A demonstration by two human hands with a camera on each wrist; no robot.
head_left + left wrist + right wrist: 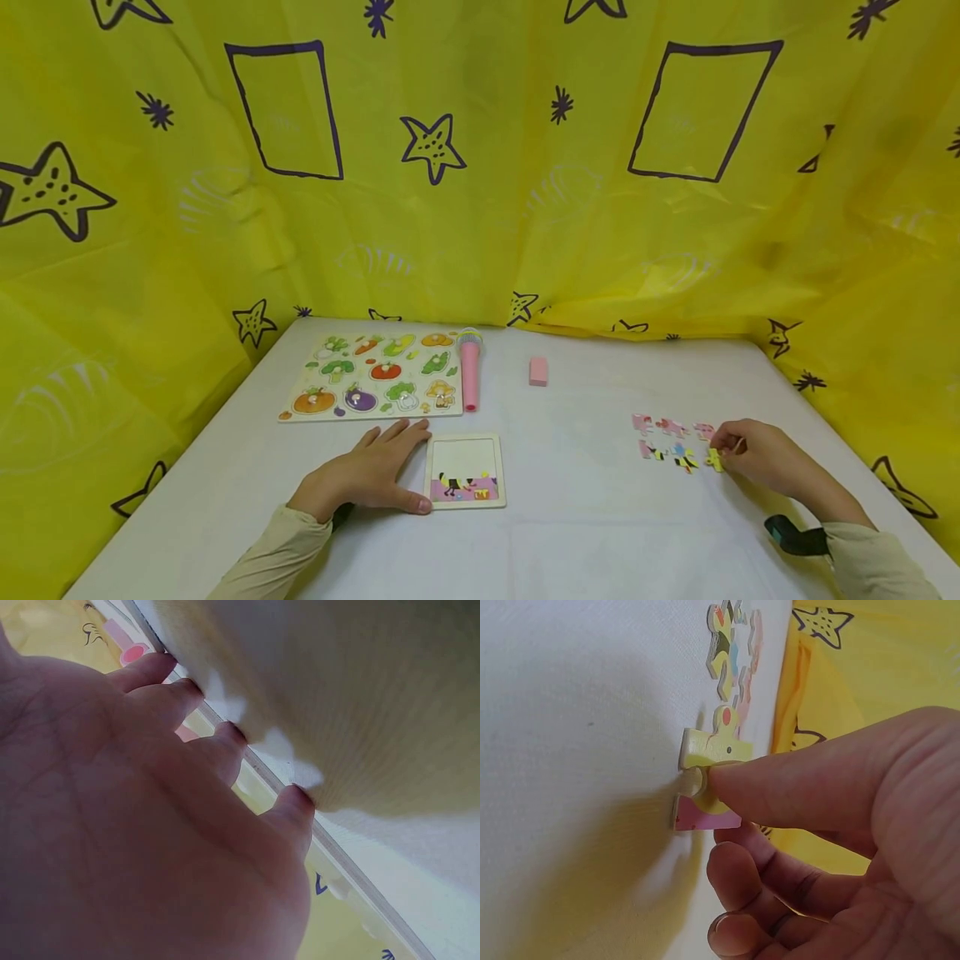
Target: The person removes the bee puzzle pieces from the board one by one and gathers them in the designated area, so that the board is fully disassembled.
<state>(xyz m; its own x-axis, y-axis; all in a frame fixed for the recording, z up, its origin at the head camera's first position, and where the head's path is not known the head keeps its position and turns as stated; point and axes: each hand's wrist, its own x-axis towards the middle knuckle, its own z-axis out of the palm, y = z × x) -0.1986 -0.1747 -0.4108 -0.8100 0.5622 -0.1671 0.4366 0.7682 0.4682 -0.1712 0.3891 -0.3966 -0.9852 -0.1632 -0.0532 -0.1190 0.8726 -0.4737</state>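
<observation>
The left hand lies with spread, extended fingers beside a small white-rimmed puzzle tray, its thumb touching the tray's lower left corner. Pink pieces picturing a bee and a honey pot fill the tray's lower part; its upper part is white. In the left wrist view, the fingertips meet a thin straight edge. On the right, the right hand pinches a yellow and pink puzzle piece between thumb and a mostly hidden finger. Several loose puzzle pieces lie in two rows just left of that hand.
A vegetable peg board lies at the back left, with a pink toy microphone along its right edge. Right of these stands a small pink block. A yellow patterned curtain encloses the white table.
</observation>
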